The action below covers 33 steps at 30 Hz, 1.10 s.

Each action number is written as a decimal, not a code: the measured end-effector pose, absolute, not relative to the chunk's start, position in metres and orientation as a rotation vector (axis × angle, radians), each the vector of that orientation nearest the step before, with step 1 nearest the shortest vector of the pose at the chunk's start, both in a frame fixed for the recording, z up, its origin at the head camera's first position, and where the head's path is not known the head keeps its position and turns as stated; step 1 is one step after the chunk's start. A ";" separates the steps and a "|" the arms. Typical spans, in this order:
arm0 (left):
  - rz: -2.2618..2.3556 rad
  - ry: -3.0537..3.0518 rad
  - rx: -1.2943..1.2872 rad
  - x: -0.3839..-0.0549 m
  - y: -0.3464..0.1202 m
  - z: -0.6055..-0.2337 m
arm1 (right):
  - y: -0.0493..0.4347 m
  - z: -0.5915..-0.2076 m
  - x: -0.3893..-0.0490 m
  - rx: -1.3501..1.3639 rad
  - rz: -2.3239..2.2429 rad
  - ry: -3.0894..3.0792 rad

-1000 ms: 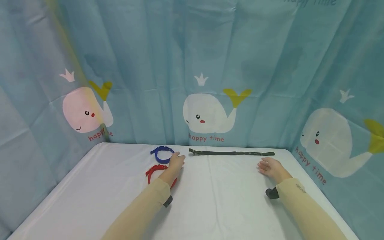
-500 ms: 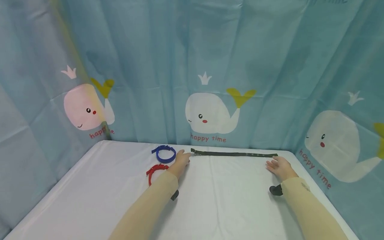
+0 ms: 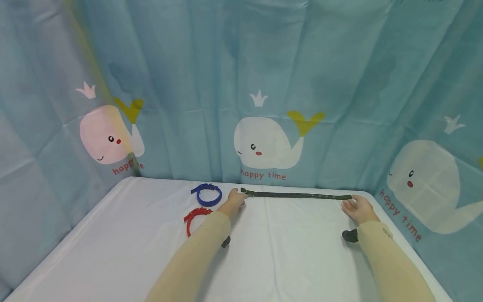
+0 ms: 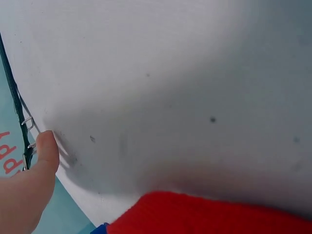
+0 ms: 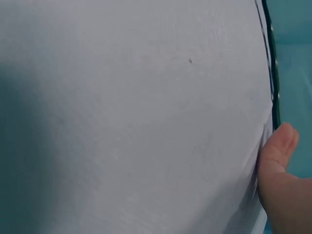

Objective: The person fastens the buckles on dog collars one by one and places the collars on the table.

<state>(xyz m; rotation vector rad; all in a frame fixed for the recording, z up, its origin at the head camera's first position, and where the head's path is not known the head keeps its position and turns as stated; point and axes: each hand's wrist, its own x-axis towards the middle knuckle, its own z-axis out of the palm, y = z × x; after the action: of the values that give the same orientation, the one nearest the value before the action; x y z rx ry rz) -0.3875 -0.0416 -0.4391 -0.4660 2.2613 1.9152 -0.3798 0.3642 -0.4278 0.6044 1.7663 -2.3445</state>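
Note:
A dark green collar (image 3: 286, 195) with a metal buckle is stretched straight along the back of the white table. At its buckle end my left hand (image 3: 233, 203) grips it, the thumb beside the metal parts in the left wrist view. My right hand (image 3: 360, 208) pinches the opposite, holed end between thumb and finger. A thin shadow runs alongside the collar (image 5: 274, 73) in the right wrist view. Left of my left hand lie a blue collar (image 3: 209, 204) and a red collar (image 3: 188, 226), each buckled into a loop. My left forearm covers part of the red one.
The white-covered table (image 3: 113, 235) ends just behind the green collar. A blue curtain (image 3: 181, 92) printed with whales hangs close behind it and at both sides. Dark wrist-camera mounts (image 3: 350, 235) stick out below both sleeves.
Both hands have moved to the right and forward, and now hold the two ends of the green collar. The blue and red collars lie as before; the head view has shifted slightly.

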 end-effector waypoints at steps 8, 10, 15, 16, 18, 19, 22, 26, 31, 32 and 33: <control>1.957 2.202 -0.459 -0.399 -0.043 -0.443 | 0.370 -0.420 -0.391 0.757 -2.594 1.287; 1.940 2.210 -0.458 -0.401 -0.043 -0.443 | 0.373 -0.420 -0.392 0.774 -2.586 1.297; 1.904 2.279 -0.456 -0.402 -0.039 -0.440 | 0.377 -0.421 -0.394 0.846 -2.599 1.258; 1.907 2.295 -0.451 -0.402 -0.039 -0.439 | 0.377 -0.421 -0.394 0.851 -2.594 1.267; 1.904 2.335 -0.427 -0.402 -0.038 -0.437 | 0.375 -0.421 -0.397 0.841 -2.566 1.346; 1.897 2.357 -0.412 -0.403 -0.039 -0.436 | 0.374 -0.422 -0.398 0.811 -2.532 1.415; 1.865 2.400 -0.377 -0.401 -0.041 -0.434 | 0.368 -0.423 -0.402 0.713 -2.379 1.694; 1.820 2.473 -0.288 -0.398 -0.042 -0.435 | 0.361 -0.425 -0.404 0.476 -2.245 1.927; 1.774 2.582 -0.165 -0.392 -0.044 -0.436 | 0.349 -0.423 -0.402 0.245 -2.254 1.998; 1.762 2.605 -0.156 -0.391 -0.045 -0.436 | 0.346 -0.422 -0.401 0.224 -2.263 1.999; 1.758 2.620 -0.151 -0.390 -0.045 -0.436 | 0.343 -0.421 -0.400 0.218 -2.280 1.992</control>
<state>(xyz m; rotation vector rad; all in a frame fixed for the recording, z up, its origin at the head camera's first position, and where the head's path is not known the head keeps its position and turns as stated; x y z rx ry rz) -0.3897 -0.0452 -0.4364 -0.1510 2.6203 1.7578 -0.4002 0.3431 -0.4210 0.2184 1.9920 -2.2800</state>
